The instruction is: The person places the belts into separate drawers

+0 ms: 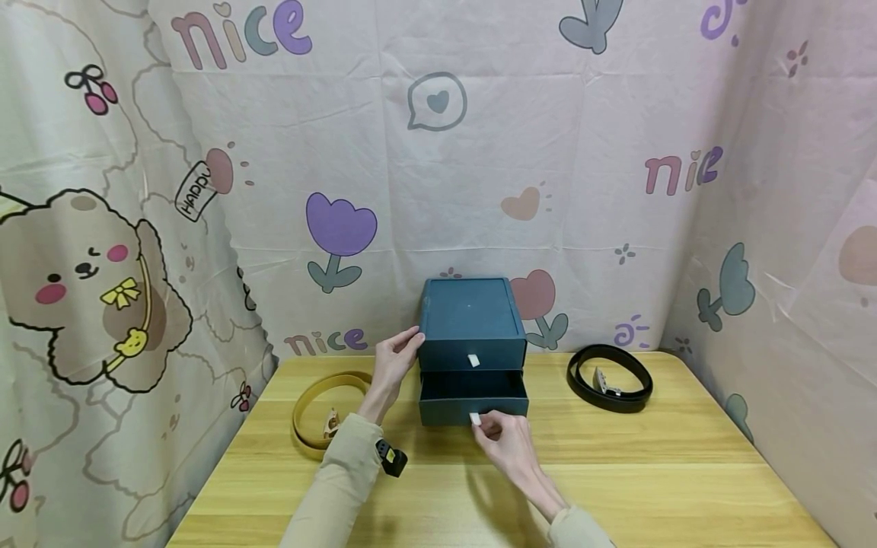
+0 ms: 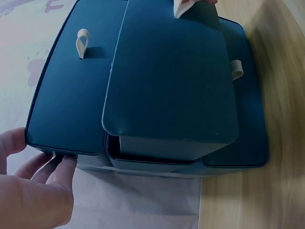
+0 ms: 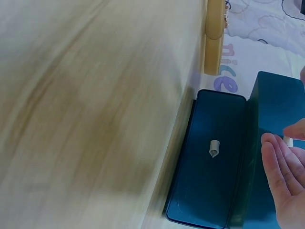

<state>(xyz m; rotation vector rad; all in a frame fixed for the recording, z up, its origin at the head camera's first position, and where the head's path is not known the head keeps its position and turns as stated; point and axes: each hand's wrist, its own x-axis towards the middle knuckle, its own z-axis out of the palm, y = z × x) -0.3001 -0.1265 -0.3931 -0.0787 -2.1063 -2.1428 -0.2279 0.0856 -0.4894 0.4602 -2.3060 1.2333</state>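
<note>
A dark teal drawer box [image 1: 473, 308] stands at the back of the table with its middle drawer [image 1: 445, 411] pulled partway out. My left hand [image 1: 395, 365] holds the box by its upper left front corner, thumb on the top edge and bent fingers against the side. At the front, my right hand [image 1: 510, 445] pinches the white pull tab [image 1: 475, 419] of the pulled-out drawer between thumb and finger. The top drawer [image 2: 76, 95] and the bottom drawer [image 2: 243, 114] are closed, each with its own loop tab. What shows of the drawer's inside is dark.
On the wooden table [image 1: 617, 487], a coiled tan belt [image 1: 299, 426] with a gold buckle lies left of the box, partly behind my left arm. A coiled black belt [image 1: 644, 396] with a silver buckle lies to the right. A patterned cloth [image 1: 479, 167] hangs close behind.
</note>
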